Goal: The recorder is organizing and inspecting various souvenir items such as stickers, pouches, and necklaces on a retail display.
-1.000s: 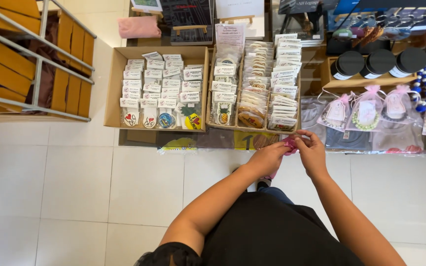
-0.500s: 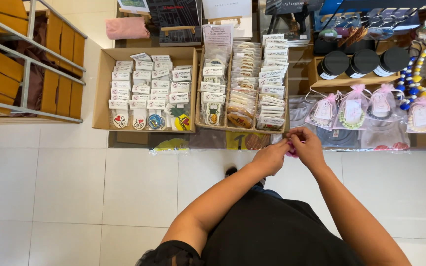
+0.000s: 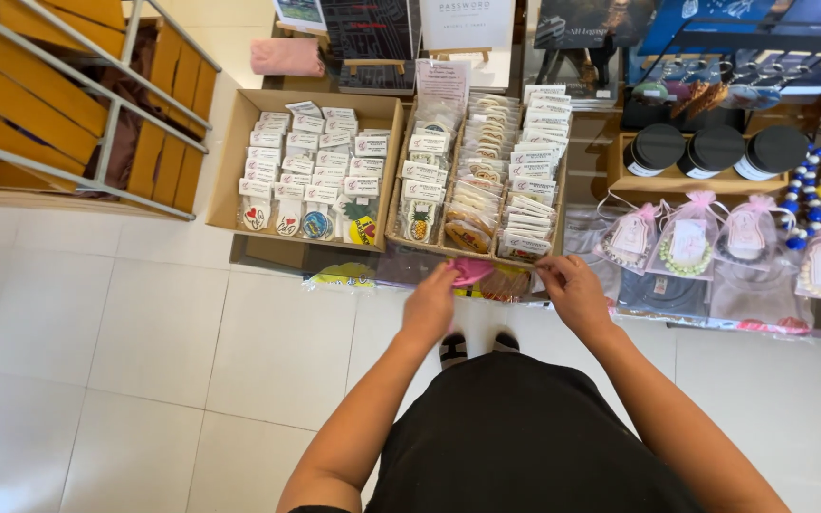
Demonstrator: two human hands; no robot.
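Pinching a small pink packet (image 3: pixel 472 271) at its left edge, the left hand (image 3: pixel 431 302) is holding it just below the right cardboard box (image 3: pixel 396 204); the right hand (image 3: pixel 572 290) is nipping the packets' (image 3: pixel 525 242) front edge, fingers together; it looks light, thin and slippery, best gripped by its edges.

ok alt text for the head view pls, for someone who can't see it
Seen from above, a person's left hand and right hand hold a small pink packet at the front edge of cardboard trays of packaged trinkets.
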